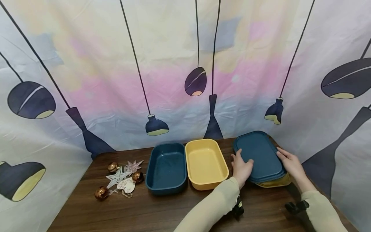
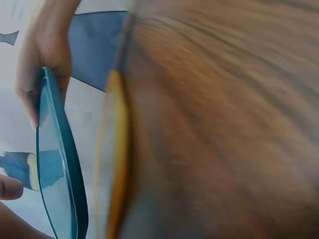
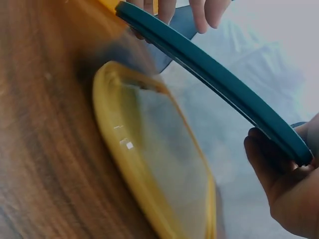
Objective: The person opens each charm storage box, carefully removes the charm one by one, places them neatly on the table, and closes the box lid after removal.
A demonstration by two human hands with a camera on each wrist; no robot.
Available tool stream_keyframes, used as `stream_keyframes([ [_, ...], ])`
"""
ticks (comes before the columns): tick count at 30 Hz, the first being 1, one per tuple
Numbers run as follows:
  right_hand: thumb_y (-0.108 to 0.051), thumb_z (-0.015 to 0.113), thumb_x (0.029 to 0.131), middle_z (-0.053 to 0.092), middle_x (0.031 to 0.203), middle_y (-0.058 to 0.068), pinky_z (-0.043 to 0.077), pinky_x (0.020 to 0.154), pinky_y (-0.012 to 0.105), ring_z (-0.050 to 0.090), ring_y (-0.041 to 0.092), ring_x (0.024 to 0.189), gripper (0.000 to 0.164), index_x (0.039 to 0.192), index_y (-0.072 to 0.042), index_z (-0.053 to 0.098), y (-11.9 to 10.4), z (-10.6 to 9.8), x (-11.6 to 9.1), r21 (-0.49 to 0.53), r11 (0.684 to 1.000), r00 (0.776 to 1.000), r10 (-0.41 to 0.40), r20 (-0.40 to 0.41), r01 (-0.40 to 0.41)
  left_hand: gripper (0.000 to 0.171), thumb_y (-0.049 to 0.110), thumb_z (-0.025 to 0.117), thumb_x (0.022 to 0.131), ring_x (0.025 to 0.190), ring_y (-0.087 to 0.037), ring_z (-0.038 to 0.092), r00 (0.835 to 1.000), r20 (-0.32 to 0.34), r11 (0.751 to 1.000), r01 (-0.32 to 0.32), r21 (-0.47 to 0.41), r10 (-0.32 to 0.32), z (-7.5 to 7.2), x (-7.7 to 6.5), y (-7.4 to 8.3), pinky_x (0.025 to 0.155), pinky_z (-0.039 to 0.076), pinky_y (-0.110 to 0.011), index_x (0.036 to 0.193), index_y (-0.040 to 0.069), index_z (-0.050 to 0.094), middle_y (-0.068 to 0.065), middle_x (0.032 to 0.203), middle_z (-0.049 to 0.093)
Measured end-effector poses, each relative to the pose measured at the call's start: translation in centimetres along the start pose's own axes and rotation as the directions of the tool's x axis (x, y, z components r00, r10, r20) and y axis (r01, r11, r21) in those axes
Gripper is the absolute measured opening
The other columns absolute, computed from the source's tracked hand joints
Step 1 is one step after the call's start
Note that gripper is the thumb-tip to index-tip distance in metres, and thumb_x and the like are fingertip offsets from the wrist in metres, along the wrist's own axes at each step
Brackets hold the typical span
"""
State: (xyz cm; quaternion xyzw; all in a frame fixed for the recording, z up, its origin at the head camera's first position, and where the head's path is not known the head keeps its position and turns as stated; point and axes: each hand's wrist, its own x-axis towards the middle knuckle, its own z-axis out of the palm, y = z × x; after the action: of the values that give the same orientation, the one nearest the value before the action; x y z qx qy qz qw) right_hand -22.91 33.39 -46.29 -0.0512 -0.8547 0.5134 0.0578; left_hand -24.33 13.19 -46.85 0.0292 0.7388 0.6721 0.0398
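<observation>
A flat dark-blue lid [image 1: 258,156] is tilted above a yellow lid [image 1: 275,183] at the right end of the table. My right hand [image 1: 291,164] grips the blue lid's right edge, thumb and fingers on opposite faces in the right wrist view. At its left edge my left hand [image 1: 242,169] holds it too, with fingertips showing below the rim in the right wrist view. A gap separates the blue lid [image 2: 67,154] from the yellow lid [image 2: 118,154] in the left wrist view. The yellow lid [image 3: 117,127] lies on the wooden surface, untouched by either hand.
An empty yellow container [image 1: 206,164] stands left of the lids, beside an empty dark-blue container [image 1: 166,169]. Farther left lie copper baubles [image 1: 101,193], star ornaments [image 1: 118,177] and pale heart-shaped tags [image 1: 126,185]. A patterned curtain [image 1: 174,80] hangs behind the wooden table [image 1: 121,214].
</observation>
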Motion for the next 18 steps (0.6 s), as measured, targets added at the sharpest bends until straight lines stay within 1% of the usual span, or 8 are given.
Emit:
stream_keyframes([
  [3,-0.046,0.033,0.109,0.012,0.162,0.03,0.02,0.113,0.067,0.013,0.053,0.146,0.069,0.159,0.001,0.021,-0.8,-0.4,-0.3,0.076,0.997,0.996,-0.017,-0.086,0.023,0.062,0.016,0.063,0.097,0.151,-0.044,0.012,1.0,0.014,0.999,-0.007,-0.035,0.007,-0.3,0.2,1.3,0.109,0.035,-0.056,0.154,0.017,0.039,-0.016,0.165,0.017],
  [5,-0.047,0.035,0.109,0.014,0.163,0.026,0.018,0.116,0.063,0.013,0.048,0.148,0.069,0.159,-0.001,0.023,-1.5,-0.4,-0.5,0.129,0.99,0.989,-0.03,-0.144,0.049,0.061,0.016,0.063,0.098,0.147,-0.041,0.025,1.0,0.025,0.997,0.004,-0.076,-0.002,-0.6,0.5,2.3,0.107,0.038,-0.054,0.153,0.017,0.039,-0.014,0.162,0.028],
  [7,-0.048,0.035,0.108,0.015,0.164,0.02,0.018,0.12,0.054,0.012,0.04,0.15,0.069,0.159,-0.004,0.024,-2.2,-0.5,-0.6,0.183,0.981,0.982,-0.037,-0.183,0.071,0.062,0.016,0.063,0.098,0.144,-0.038,0.033,0.999,0.039,0.991,0.021,-0.131,-0.016,-1.3,0.8,3.4,0.107,0.039,-0.053,0.154,0.016,0.038,-0.012,0.158,0.034],
  [9,-0.05,0.036,0.107,0.017,0.165,0.015,0.022,0.121,0.038,0.013,0.033,0.152,0.068,0.159,-0.008,0.026,-2.9,-0.5,-0.7,0.209,0.974,0.977,-0.041,-0.208,0.086,0.061,0.015,0.063,0.098,0.14,-0.036,0.041,0.998,0.048,0.983,0.04,-0.178,-0.032,-2.0,1.3,4.2,0.107,0.04,-0.052,0.154,0.013,0.037,-0.013,0.155,0.04],
  [11,-0.052,0.037,0.106,0.018,0.166,0.009,0.028,0.116,0.022,0.015,0.028,0.152,0.068,0.16,-0.013,0.027,-3.5,-0.5,-0.8,0.218,0.972,0.973,-0.033,-0.23,0.084,0.059,0.015,0.062,0.1,0.14,-0.033,0.043,0.997,0.061,0.974,0.054,-0.219,-0.041,-2.9,1.7,4.8,0.109,0.041,-0.051,0.154,0.009,0.038,-0.014,0.153,0.044],
  [13,-0.053,0.038,0.105,0.02,0.165,0.006,0.03,0.111,0.015,0.016,0.025,0.152,0.067,0.159,-0.015,0.029,-4.1,-0.3,-1.0,0.229,0.97,0.966,-0.021,-0.257,0.082,0.053,0.016,0.06,0.102,0.133,-0.031,0.051,0.997,0.074,0.968,0.052,-0.244,-0.035,-4.0,2.3,5.1,0.106,0.044,-0.048,0.151,0.005,0.044,-0.014,0.146,0.051],
  [16,-0.05,0.043,0.105,0.025,0.164,0.004,0.033,0.107,0.011,0.02,0.02,0.151,0.064,0.158,-0.016,0.033,-5.2,0.3,-1.0,0.326,0.94,0.956,0.0,-0.294,0.101,0.042,0.014,0.057,0.104,0.117,-0.029,0.063,0.996,0.086,0.962,0.013,-0.274,0.011,-5.8,3.0,5.3,0.098,0.052,-0.04,0.143,-0.001,0.054,-0.015,0.13,0.063],
  [18,-0.047,0.046,0.105,0.029,0.162,0.005,0.035,0.105,0.01,0.024,0.016,0.15,0.062,0.156,-0.014,0.036,-6.0,0.8,-1.0,0.399,0.908,0.953,-0.001,-0.304,0.128,0.036,0.012,0.058,0.104,0.106,-0.026,0.069,0.995,0.088,0.96,-0.02,-0.279,0.046,-7.2,3.5,5.3,0.091,0.056,-0.035,0.136,-0.003,0.06,-0.014,0.12,0.068],
])
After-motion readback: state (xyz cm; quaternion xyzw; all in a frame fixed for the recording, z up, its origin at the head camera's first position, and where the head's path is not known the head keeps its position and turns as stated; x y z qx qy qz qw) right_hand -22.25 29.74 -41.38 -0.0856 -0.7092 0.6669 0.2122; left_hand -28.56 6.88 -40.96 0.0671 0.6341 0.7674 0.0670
